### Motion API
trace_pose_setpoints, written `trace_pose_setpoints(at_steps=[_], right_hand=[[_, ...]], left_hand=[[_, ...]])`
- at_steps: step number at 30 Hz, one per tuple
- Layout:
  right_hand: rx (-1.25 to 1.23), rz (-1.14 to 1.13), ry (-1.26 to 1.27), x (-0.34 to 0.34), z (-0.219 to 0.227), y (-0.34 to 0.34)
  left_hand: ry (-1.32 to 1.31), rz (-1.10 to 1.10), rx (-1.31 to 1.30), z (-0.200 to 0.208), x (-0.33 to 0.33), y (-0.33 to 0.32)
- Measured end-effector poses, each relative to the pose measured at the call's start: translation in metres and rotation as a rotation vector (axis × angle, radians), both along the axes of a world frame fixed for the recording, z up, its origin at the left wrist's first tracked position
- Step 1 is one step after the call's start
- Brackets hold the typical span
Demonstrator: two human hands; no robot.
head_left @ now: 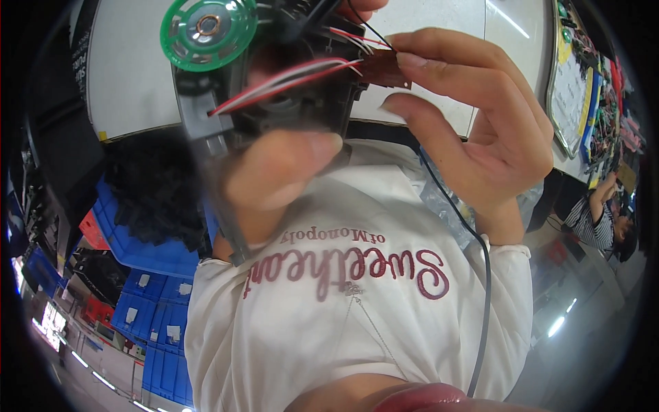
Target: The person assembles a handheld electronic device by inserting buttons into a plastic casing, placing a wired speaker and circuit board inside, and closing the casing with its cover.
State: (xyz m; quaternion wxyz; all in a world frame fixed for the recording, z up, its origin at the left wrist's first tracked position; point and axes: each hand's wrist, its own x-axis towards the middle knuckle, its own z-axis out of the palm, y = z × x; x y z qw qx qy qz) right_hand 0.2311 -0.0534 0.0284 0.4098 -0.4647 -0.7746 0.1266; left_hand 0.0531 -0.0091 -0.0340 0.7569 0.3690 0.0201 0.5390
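Note:
My left hand (281, 172), blurred, grips a dark plastic housing (195, 113), its thumb across the front and its other fingers hidden behind. At the housing's upper left is a round green speaker (237, 24) with a copper-coloured centre. Red, white and black wires (288, 81) run from the housing to a small brown circuit board (384, 71). The fingertips of my right hand (480, 103) hold that board at its right edge, while the thumb stays a little below it. A dark, blurred object (319, 17) crosses the top of the housing; its kind is unclear.
Under my hands is a white table (130, 69). To the left, a blue bin (147, 254) holds many black parts (154, 185), with blue boxes (154, 309) beyond. A black cord (487, 295) hangs along my shirt. Another person in stripes (597, 220) sits far right.

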Motion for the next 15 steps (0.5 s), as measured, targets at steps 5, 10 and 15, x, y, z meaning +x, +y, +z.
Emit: trace_pose_setpoints(at_steps=[5,10,15], right_hand=[[0.066,-0.003,0.182,0.01,-0.019,-0.005],[0.099,-0.019,-0.032,0.0,0.014,-0.011],[0.068,-0.16,-0.087,-0.015,0.014,-0.015]], left_hand=[[0.344,-0.083,-0.103,0.025,-0.011,-0.001],[0.338,0.056,-0.222,0.014,-0.015,-0.019],[0.355,0.164,-0.304,0.026,-0.003,-0.014]])
